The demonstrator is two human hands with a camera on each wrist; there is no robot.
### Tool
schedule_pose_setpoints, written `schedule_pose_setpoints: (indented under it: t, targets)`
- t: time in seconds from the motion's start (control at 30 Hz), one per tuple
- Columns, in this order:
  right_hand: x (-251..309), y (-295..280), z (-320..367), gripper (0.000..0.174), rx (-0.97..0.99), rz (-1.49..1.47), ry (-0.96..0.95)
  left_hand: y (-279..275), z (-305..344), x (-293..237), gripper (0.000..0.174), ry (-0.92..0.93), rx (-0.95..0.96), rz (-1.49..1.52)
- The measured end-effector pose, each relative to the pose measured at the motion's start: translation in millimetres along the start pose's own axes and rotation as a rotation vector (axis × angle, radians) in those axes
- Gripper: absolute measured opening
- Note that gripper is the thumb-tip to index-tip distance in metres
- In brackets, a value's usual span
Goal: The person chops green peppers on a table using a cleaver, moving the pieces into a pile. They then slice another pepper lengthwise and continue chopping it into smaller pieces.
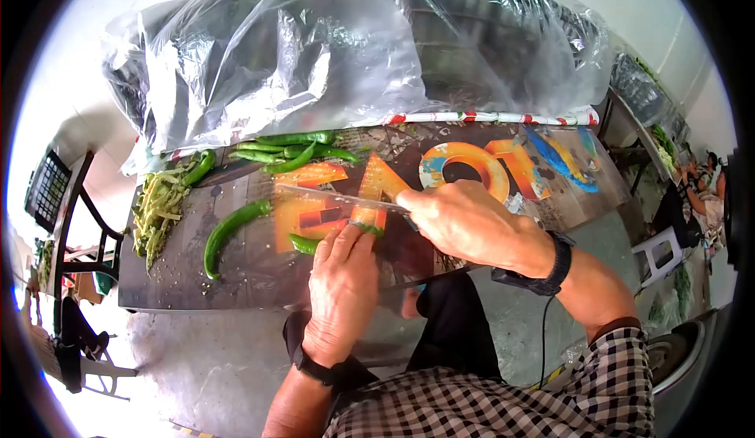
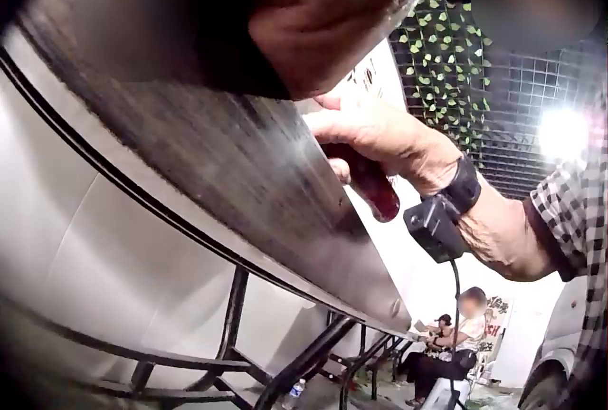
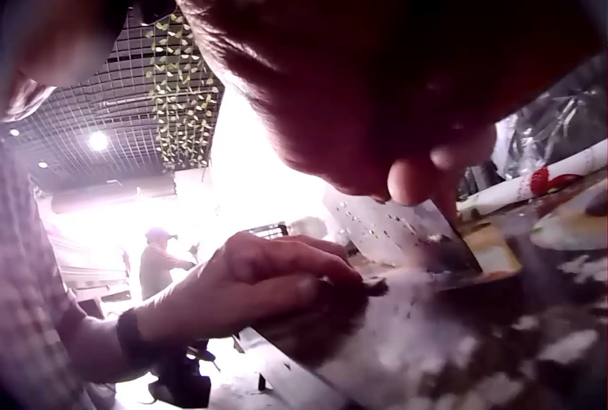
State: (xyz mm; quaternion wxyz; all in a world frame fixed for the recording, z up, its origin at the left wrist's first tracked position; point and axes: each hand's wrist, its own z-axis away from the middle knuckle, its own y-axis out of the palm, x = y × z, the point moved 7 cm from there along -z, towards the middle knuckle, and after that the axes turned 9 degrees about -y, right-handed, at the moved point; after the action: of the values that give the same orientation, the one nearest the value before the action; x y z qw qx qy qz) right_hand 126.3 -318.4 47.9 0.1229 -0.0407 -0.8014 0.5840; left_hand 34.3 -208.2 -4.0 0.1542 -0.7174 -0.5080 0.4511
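In the head view my left hand [image 1: 344, 285] holds a green chili pepper [image 1: 302, 243] down on the table with its fingertips; the pepper's ends show on both sides of the fingers. My right hand [image 1: 464, 222] grips a knife [image 1: 346, 200], its blade reaching left just beyond the left fingertips. Small pale bits stick to the broad blade [image 3: 399, 229] in the right wrist view. The dark red handle [image 2: 376, 191] shows under the right hand in the left wrist view. A long curved green pepper [image 1: 228, 232] lies left of the left hand.
Several whole green peppers [image 1: 303, 152] lie at the back of the table [image 1: 185, 281]. A pile of cut pepper pieces [image 1: 157, 210] sits at its left end. Clear plastic sheeting [image 1: 346, 53] covers something bulky behind. A white stool [image 1: 659, 257] stands to the right.
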Motion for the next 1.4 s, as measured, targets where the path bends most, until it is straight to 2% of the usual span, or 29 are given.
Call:
schedule_pose_setpoints:
  t: [0.1,0.23,0.7,0.83,0.97,1.0,1.03,1.1,1.13,1.23,1.4]
  targets:
    - [-6,-7,18,0.011,-0.008,-0.009,0.064,-1,0,0,0.025,0.008,0.001,0.005]
    - [3,-18,22,0.011,-0.044,-0.11,0.053,0,1,0,0.025,0.013,-0.021,0.006]
    - [10,-11,-4,0.008,0.133,-0.137,0.045,2,0,3,0.025,-0.03,0.001,-0.003]
    - [7,3,-23,0.008,0.101,-0.177,0.047,1,-1,1,0.025,-0.019,0.008,-0.006]
    - [15,5,-32,0.005,0.001,-0.16,-0.044,1,-1,0,0.024,-0.003,0.011,-0.013]
    - [15,0,-30,0.003,-0.094,-0.155,-0.124,1,0,2,0.024,0.006,0.013,-0.002]
    - [8,2,-23,0.004,0.035,-0.154,-0.037,1,1,5,0.024,0.01,0.011,0.011]
    - [2,-3,-6,0.005,0.009,-0.136,-0.053,-1,4,3,0.026,0.018,0.011,-0.027]
    - [-5,-3,2,0.014,0.063,-0.149,0.052,-4,4,-2,0.027,0.029,0.011,-0.081]
    - [-9,-13,19,0.014,0.025,-0.046,0.07,-2,5,-3,0.029,0.039,0.004,-0.128]
    - [5,-19,21,0.009,-0.032,-0.124,0.08,-2,6,-1,0.03,0.02,0.01,-0.107]
